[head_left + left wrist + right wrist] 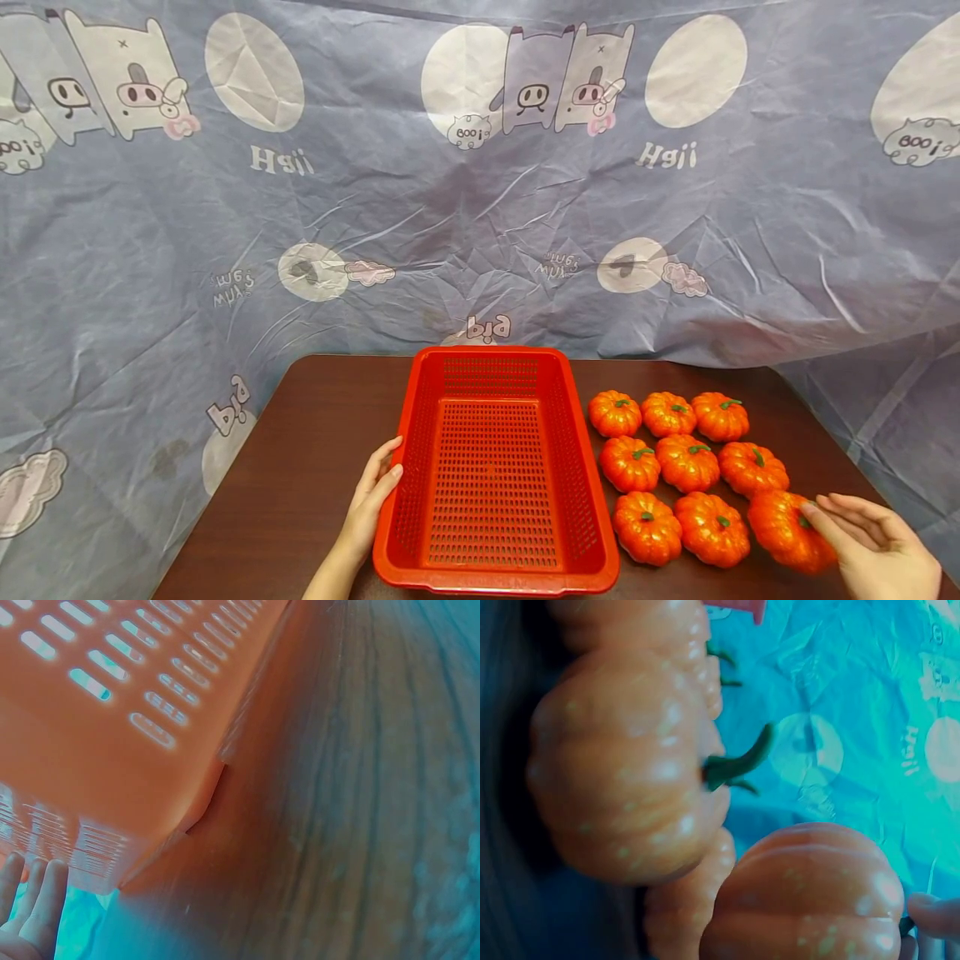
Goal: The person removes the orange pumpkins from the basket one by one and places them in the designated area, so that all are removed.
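Note:
A red plastic basket with perforated walls and floor stands on the table with nothing inside. My left hand rests against its left side, thumb and fingertips at the rim; in the left wrist view those fingers look straight beside the basket wall. To the basket's right, several orange toy pumpkins with green stems sit in rows. My right hand pinches the stem of the near-right pumpkin, which is tilted. In the right wrist view this pumpkin is beside the thumb; whether it touches the table is hidden.
Other pumpkins, such as the near middle one and the near left one, stand close beside the held one. A dark brown table lies beneath. Behind it hangs a grey-blue patterned cloth.

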`<state>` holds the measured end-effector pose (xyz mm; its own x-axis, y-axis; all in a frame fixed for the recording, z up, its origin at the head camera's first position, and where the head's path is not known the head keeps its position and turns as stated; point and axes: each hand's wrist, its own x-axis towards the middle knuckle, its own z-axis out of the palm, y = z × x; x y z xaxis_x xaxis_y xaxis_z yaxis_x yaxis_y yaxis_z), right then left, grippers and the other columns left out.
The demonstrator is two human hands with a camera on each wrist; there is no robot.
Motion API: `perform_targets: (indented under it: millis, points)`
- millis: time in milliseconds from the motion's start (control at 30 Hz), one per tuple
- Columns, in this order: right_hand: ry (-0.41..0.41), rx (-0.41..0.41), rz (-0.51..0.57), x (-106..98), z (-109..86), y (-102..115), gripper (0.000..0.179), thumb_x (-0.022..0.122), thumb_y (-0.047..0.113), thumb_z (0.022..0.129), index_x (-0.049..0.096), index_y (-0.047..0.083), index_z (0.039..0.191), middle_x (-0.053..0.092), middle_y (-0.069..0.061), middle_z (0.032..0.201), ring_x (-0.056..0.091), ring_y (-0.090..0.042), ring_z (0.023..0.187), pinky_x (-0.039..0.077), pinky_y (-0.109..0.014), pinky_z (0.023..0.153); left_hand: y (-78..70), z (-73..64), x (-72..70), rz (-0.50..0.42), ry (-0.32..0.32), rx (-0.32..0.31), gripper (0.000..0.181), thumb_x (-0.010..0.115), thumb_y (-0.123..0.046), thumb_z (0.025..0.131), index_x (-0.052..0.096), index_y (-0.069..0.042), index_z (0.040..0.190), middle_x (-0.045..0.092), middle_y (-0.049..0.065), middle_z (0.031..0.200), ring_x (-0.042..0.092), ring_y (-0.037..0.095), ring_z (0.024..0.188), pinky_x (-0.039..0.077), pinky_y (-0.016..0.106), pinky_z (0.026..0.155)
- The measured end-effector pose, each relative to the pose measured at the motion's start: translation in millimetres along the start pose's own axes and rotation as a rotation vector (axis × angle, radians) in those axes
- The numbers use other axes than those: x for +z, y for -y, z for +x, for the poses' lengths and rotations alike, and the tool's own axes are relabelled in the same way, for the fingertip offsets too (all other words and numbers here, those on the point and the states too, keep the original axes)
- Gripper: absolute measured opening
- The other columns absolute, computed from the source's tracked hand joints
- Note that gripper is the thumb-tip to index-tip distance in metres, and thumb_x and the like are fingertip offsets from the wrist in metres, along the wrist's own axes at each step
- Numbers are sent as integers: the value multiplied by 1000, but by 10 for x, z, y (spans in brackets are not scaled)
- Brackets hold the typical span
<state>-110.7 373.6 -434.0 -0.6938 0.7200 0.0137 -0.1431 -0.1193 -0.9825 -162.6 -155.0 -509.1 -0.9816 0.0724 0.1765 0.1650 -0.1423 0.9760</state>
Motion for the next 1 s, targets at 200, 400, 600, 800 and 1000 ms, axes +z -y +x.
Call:
perform_targets:
  millis: [200,400,600,800,1000]
  points:
    - [67,38,66,-123,91,-142,35,75,-16,67,72,9,90,70,9,74,66,-2,66,49,-15,54,-1,-2,6,3,1,2,43,42,-18,100,34,-15,142,40,19,135,47,26,116,45,33,89]
    - [58,119,-40,-180,143,-203,34,81,-5,67,73,19,90,69,15,72,64,3,66,48,-13,54,6,-3,6,15,-8,-3,43,42,-18,99,35,-16,142,39,17,137,46,23,117,44,31,90]
    - [38,209,-149,-225,218,-212,35,85,7,66,70,28,91,66,22,70,61,8,64,46,-11,52,21,7,0,73,-22,-10,42,42,-21,99,37,-19,141,32,9,146,28,20,131,31,33,102]
    - [75,249,-175,-244,267,-279,34,85,10,68,69,33,88,65,24,69,61,8,64,46,-12,53,24,9,-4,84,-14,4,42,42,-20,99,36,-19,141,28,9,147,20,26,134,17,55,104]
    - [129,201,-152,-248,297,-326,33,82,5,71,69,31,88,67,20,70,62,7,65,47,-12,54,23,12,-3,76,-23,-11,42,43,-21,99,37,-20,141,29,8,146,23,22,133,21,48,104]
